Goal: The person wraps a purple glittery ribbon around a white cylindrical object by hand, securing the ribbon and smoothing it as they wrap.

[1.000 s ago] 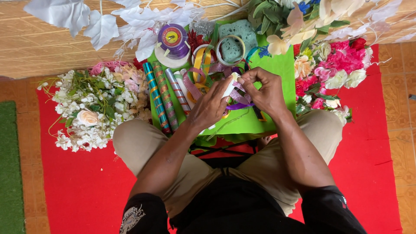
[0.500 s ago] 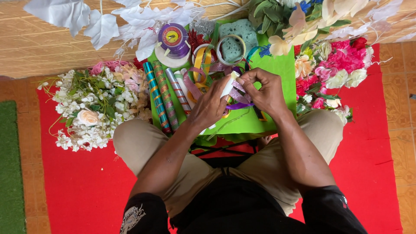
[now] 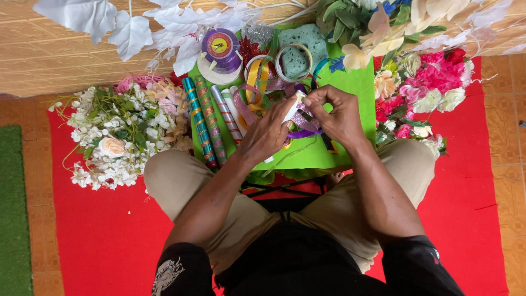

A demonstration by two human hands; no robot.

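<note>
White ribbon roll sits pinched in our left hand; our right hand grips its loose end just beside, so we keep it taut.

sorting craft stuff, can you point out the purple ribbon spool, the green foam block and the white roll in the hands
purple ribbon spool (image 3: 221,45), head view, on its top face
green foam block (image 3: 301,48), head view, on its middle
white roll (image 3: 292,108), head view, on the side showing between the fingers
</note>
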